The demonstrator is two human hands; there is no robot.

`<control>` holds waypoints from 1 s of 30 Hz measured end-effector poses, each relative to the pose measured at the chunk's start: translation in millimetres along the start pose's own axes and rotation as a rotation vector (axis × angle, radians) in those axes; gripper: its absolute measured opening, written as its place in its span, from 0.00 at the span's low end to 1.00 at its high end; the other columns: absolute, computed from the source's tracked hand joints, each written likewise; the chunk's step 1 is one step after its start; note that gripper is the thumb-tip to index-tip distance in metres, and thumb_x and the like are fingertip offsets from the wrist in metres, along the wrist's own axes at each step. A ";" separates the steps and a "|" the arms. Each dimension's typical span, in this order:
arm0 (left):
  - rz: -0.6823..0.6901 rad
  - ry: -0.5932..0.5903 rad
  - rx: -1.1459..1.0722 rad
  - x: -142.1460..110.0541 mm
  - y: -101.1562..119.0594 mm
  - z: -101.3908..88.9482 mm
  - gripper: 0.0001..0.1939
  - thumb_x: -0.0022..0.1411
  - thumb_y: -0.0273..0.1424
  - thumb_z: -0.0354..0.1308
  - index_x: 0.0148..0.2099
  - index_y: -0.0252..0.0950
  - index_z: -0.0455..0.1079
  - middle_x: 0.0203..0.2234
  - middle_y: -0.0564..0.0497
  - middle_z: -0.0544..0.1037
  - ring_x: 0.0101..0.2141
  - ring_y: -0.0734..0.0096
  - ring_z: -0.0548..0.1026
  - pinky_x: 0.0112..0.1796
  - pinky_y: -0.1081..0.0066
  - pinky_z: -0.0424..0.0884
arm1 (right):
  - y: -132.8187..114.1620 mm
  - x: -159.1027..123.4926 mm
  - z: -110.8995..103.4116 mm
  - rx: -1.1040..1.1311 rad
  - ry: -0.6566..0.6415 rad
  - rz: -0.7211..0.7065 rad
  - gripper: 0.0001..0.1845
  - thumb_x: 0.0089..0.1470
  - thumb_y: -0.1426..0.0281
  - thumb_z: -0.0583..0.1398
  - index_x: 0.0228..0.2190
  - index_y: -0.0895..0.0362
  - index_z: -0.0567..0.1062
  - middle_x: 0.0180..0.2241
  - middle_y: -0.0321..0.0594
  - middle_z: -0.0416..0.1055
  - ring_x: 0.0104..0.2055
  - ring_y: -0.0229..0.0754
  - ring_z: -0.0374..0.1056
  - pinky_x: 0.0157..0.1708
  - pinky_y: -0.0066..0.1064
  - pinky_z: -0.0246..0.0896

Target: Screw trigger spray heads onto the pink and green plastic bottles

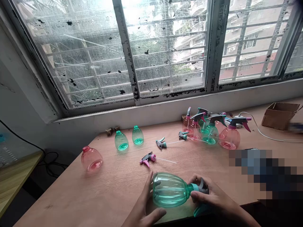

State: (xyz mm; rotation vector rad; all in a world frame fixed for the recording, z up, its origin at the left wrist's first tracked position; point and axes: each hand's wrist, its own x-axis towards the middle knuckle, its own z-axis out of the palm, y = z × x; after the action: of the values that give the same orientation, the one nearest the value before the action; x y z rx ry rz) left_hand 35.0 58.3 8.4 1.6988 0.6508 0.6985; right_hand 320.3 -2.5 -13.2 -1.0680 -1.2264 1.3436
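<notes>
A green transparent spray bottle (169, 190) lies sideways in the air between my hands, close to the table's front edge. My right hand (213, 195) grips its dark grey and teal spray head (202, 187) at the neck, thumb and fingers closed around the collar. My left hand (145, 201) cups the bottle's base, fingers behind it and thumb below. Just beyond lie loose trigger sprayers: a pink and grey one (148, 159) and a teal and grey one (161, 143), both with clear tubes. Another teal sprayer (183, 135) rests near the standing bottles.
Headless bottles stand on the left: a pink one (92, 159) and two green ones (121, 141) (137, 135). Several bottles with sprayers, including a pink one (229, 137), cluster at the back right. A cardboard box (276, 116) and white cable (259, 129) sit beyond, under the window.
</notes>
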 end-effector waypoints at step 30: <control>0.075 -0.047 0.021 2.5 -0.3 0.4 0.44 0.67 0.43 0.58 0.74 0.48 0.36 0.73 0.49 0.48 0.71 0.48 0.41 0.68 0.51 0.46 | 0.0 1.9 0.2 -0.007 0.009 -0.003 0.22 0.51 0.55 0.69 0.37 0.58 0.71 0.26 0.35 0.75 0.28 0.39 0.68 0.30 0.29 0.58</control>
State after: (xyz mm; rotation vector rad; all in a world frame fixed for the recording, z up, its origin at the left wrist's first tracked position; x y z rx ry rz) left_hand 36.9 60.0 8.3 1.7609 0.5654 0.7050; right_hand 319.8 -0.6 -13.2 -1.0753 -1.2271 1.3318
